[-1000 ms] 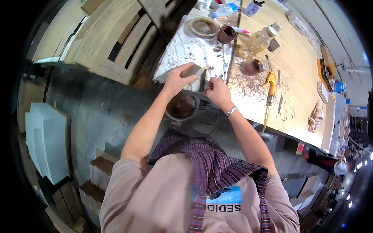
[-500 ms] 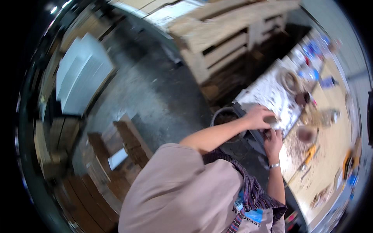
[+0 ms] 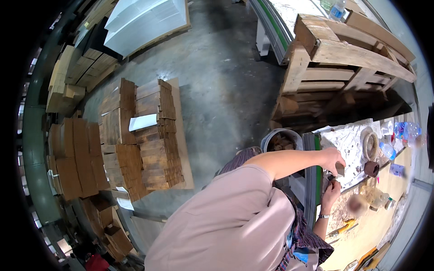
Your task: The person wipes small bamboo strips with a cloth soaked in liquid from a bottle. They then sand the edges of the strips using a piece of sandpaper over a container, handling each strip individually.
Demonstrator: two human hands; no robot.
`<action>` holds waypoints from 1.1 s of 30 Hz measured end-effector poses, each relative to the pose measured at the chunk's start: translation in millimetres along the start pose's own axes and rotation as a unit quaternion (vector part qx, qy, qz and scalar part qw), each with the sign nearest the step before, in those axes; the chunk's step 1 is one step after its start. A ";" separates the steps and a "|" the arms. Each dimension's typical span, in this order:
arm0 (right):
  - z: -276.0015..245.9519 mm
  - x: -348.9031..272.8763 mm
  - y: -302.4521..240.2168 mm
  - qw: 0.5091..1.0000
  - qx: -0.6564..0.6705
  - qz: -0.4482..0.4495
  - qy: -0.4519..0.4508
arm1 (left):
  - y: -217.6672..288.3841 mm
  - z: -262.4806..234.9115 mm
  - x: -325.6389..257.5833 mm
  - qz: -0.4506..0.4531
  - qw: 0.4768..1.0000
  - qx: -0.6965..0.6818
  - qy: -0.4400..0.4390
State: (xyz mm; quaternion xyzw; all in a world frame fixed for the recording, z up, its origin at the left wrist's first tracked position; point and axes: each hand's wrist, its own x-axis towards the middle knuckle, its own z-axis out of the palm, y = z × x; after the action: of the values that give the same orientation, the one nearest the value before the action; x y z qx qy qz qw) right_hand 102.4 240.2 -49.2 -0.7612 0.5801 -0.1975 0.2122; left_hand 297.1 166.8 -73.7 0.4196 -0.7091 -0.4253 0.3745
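Observation:
My left hand (image 3: 332,161) is closed, with a small greyish-brown block (image 3: 340,170) between its fingers. Just below it, my right hand (image 3: 331,195), with a band at the wrist, has its fingers pinched near a small dark piece that I cannot make out. Both hands are over the near edge of the workbench, beside a stained white sheet (image 3: 350,140). A bucket (image 3: 267,139) with brown scraps inside stands left of the bench edge. Beyond my hands lie a tape roll (image 3: 370,145) and a brown cup (image 3: 371,169).
A yellow-handled tool (image 3: 347,225) and a blurred round container (image 3: 356,205) lie on the bench; clear bottles (image 3: 387,150) stand farther right. A wooden pallet structure (image 3: 352,54) rises behind. Stacked brown boards (image 3: 151,140) and white sheets (image 3: 144,22) stand on the floor at left.
The view has swung, so the bench and my hands appear lower and farther right, and more of the floor stacks shows. Both hands stay close together, the left still holding the block.

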 end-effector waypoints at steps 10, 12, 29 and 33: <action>34.0 -14.1 8.4 0.981 -0.090 -0.026 0.169 | 15.7 -0.2 0.6 0.049 0.996 0.048 -0.057; 33.4 -10.2 -21.9 0.981 -0.089 -0.003 0.171 | 26.0 -10.4 -3.3 0.052 0.998 0.026 -0.034; 41.1 -27.3 -59.9 0.946 -0.048 0.094 0.305 | 51.4 -17.7 1.5 0.192 0.947 0.250 -0.061; 41.5 -16.8 -51.7 0.932 -0.039 0.119 0.340 | 30.4 -25.5 7.7 0.157 0.952 0.255 -0.066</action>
State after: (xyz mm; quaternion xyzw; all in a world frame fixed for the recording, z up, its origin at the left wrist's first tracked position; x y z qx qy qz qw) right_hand 162.2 272.6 -56.1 -0.5817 0.7109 -0.3952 -0.0057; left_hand 308.5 161.1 -35.3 0.3550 -0.8742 -0.1930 0.2693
